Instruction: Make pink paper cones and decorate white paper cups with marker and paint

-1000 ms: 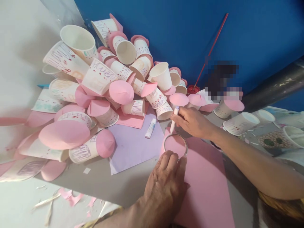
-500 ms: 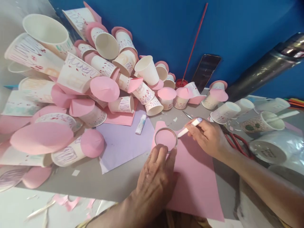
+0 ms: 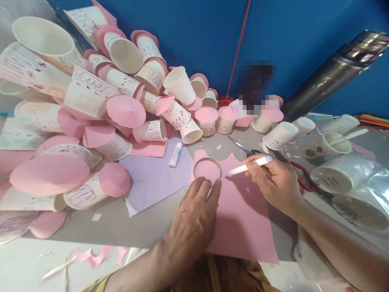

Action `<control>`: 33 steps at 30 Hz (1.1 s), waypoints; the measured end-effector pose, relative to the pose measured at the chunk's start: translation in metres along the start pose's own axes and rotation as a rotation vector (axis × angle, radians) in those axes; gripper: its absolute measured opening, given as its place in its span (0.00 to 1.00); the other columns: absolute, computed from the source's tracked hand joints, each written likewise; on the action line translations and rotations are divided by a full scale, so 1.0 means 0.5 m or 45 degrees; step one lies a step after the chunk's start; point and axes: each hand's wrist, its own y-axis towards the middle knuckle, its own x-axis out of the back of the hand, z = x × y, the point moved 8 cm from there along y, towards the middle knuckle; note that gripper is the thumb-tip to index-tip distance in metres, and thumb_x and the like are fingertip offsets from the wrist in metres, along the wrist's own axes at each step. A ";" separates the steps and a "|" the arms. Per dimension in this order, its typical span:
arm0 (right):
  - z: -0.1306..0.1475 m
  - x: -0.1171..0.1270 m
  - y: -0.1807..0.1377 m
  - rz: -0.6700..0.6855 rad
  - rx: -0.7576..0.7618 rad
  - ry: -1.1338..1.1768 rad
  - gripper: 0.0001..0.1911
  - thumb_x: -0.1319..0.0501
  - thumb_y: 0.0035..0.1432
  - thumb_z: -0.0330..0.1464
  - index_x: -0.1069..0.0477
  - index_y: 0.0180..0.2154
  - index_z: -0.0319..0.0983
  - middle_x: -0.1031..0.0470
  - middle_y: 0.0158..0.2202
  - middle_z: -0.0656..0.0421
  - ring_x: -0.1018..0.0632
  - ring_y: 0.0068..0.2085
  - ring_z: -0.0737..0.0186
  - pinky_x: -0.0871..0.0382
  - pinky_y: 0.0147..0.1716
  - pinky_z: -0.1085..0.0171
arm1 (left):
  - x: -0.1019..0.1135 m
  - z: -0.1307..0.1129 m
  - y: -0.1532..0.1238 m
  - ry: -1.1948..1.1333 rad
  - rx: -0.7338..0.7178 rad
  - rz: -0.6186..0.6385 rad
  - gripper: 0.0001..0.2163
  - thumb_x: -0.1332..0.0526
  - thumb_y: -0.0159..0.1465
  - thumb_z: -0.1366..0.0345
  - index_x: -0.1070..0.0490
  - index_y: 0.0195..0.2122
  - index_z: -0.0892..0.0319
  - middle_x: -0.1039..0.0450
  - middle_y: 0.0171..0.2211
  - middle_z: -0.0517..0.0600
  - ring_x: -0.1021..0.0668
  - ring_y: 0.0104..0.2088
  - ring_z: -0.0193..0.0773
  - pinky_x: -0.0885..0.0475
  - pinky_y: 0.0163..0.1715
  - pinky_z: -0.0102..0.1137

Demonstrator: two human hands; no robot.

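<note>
A thin round ring (image 3: pixel 207 158) lies flat on a pink sheet of paper (image 3: pixel 240 227), near its top edge. The fingers of my left hand (image 3: pixel 197 215) are bent over the near rim of the ring and hold it against the sheet. My right hand (image 3: pixel 276 182) grips a white felt-tip marker (image 3: pixel 255 165) with a purple end. The marker's tip points left, just right of the ring and apart from it. Whether the tip touches the paper I cannot tell. The sheet's top edge has curved cut-outs.
Decorated paper cups (image 3: pixel 91 91) with pink paper brims crowd the left and back. A glue stick (image 3: pixel 175 155) lies on purple paper (image 3: pixel 152 182). Scissors (image 3: pixel 240 145) and red-handled scissors (image 3: pixel 305 176) lie near my right hand. A dark flask (image 3: pixel 328 77) leans at the back right.
The marker's tip has moved away from the ring's right edge, and my right hand has shifted slightly right and down. My left hand still holds the ring. The view has shifted a little.
</note>
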 end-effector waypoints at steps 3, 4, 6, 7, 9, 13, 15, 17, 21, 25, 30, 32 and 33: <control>0.021 0.008 -0.011 0.001 0.121 -0.042 0.10 0.42 0.69 0.36 0.24 0.36 0.43 0.19 0.24 0.60 0.22 0.20 0.62 0.29 0.22 0.64 | 0.014 0.005 0.000 -0.009 -0.043 -0.064 0.28 0.51 0.66 0.84 0.44 0.68 0.63 0.28 0.45 0.56 0.25 0.47 0.47 0.21 0.49 0.44; 0.030 0.008 -0.018 -0.001 0.188 -0.064 0.10 0.42 0.70 0.35 0.24 0.37 0.43 0.18 0.26 0.59 0.21 0.21 0.62 0.29 0.24 0.64 | 0.017 0.009 0.001 -0.028 -0.048 -0.080 0.29 0.52 0.67 0.84 0.44 0.68 0.62 0.27 0.45 0.56 0.24 0.47 0.46 0.21 0.48 0.43; 0.049 0.004 -0.033 -0.004 0.334 -0.099 0.08 0.42 0.71 0.33 0.24 0.39 0.42 0.15 0.31 0.58 0.18 0.26 0.62 0.26 0.28 0.64 | 0.023 0.017 0.001 -0.080 -0.056 -0.105 0.29 0.51 0.68 0.82 0.44 0.69 0.60 0.26 0.45 0.56 0.22 0.48 0.46 0.21 0.49 0.42; 0.056 0.000 -0.040 0.000 0.396 -0.112 0.08 0.42 0.71 0.32 0.24 0.40 0.41 0.15 0.32 0.57 0.17 0.29 0.61 0.25 0.31 0.64 | 0.024 0.021 0.001 -0.101 -0.061 -0.116 0.29 0.50 0.68 0.81 0.44 0.70 0.60 0.25 0.45 0.56 0.22 0.48 0.46 0.21 0.49 0.42; 0.063 -0.009 -0.053 0.016 0.483 -0.121 0.07 0.42 0.72 0.31 0.25 0.42 0.41 0.15 0.34 0.56 0.16 0.33 0.60 0.24 0.35 0.64 | 0.025 0.030 0.001 -0.112 -0.063 -0.125 0.28 0.48 0.69 0.79 0.44 0.70 0.59 0.24 0.45 0.56 0.20 0.47 0.45 0.21 0.47 0.40; 0.064 -0.027 -0.069 0.040 0.578 -0.080 0.05 0.42 0.73 0.30 0.27 0.45 0.40 0.16 0.34 0.56 0.16 0.35 0.60 0.24 0.38 0.63 | 0.022 0.049 0.007 -0.011 -0.017 -0.059 0.28 0.45 0.67 0.78 0.43 0.69 0.58 0.22 0.41 0.53 0.19 0.41 0.43 0.21 0.39 0.35; 0.066 -0.033 -0.076 0.047 0.621 -0.063 0.04 0.42 0.72 0.29 0.28 0.45 0.39 0.16 0.34 0.55 0.17 0.34 0.59 0.24 0.37 0.62 | 0.023 0.054 0.013 0.059 0.012 -0.005 0.27 0.44 0.65 0.78 0.40 0.66 0.58 0.22 0.37 0.51 0.19 0.36 0.42 0.23 0.34 0.33; 0.072 -0.041 -0.082 0.077 0.661 -0.062 0.04 0.42 0.72 0.28 0.28 0.45 0.38 0.17 0.35 0.55 0.18 0.34 0.59 0.25 0.36 0.61 | 0.027 0.054 0.021 0.107 0.031 0.050 0.24 0.44 0.63 0.79 0.36 0.61 0.58 0.22 0.34 0.49 0.20 0.33 0.41 0.26 0.31 0.32; 0.093 -0.053 -0.096 0.124 0.759 -0.076 0.03 0.40 0.70 0.27 0.29 0.45 0.38 0.18 0.35 0.54 0.19 0.35 0.57 0.25 0.37 0.59 | 0.030 0.053 0.035 0.122 0.055 0.162 0.16 0.46 0.62 0.81 0.30 0.47 0.59 0.23 0.31 0.49 0.21 0.31 0.41 0.28 0.30 0.32; 0.117 -0.060 -0.115 0.131 0.874 -0.128 0.06 0.39 0.68 0.24 0.29 0.46 0.36 0.19 0.34 0.54 0.20 0.33 0.57 0.26 0.35 0.60 | 0.027 0.059 0.041 0.117 0.089 0.241 0.14 0.47 0.62 0.82 0.30 0.42 0.58 0.23 0.31 0.48 0.21 0.30 0.39 0.30 0.31 0.32; 0.139 -0.074 -0.127 0.213 0.918 -0.119 0.06 0.41 0.70 0.24 0.28 0.46 0.36 0.20 0.33 0.56 0.20 0.33 0.59 0.27 0.35 0.60 | 0.028 0.061 0.045 0.103 0.090 0.299 0.15 0.46 0.60 0.83 0.31 0.41 0.58 0.23 0.32 0.48 0.22 0.31 0.38 0.30 0.32 0.31; 0.149 -0.084 -0.125 0.256 0.938 -0.099 0.09 0.45 0.70 0.23 0.28 0.46 0.36 0.21 0.31 0.57 0.21 0.32 0.60 0.27 0.33 0.61 | 0.031 0.057 0.047 0.091 0.088 0.319 0.15 0.46 0.60 0.83 0.32 0.42 0.58 0.23 0.32 0.48 0.21 0.32 0.38 0.30 0.33 0.31; 0.155 -0.091 -0.124 0.277 0.956 -0.090 0.10 0.46 0.70 0.22 0.28 0.45 0.35 0.21 0.31 0.57 0.22 0.31 0.60 0.28 0.32 0.61 | 0.033 0.055 0.048 0.086 0.087 0.332 0.15 0.46 0.60 0.83 0.32 0.42 0.58 0.23 0.32 0.47 0.22 0.32 0.38 0.30 0.33 0.32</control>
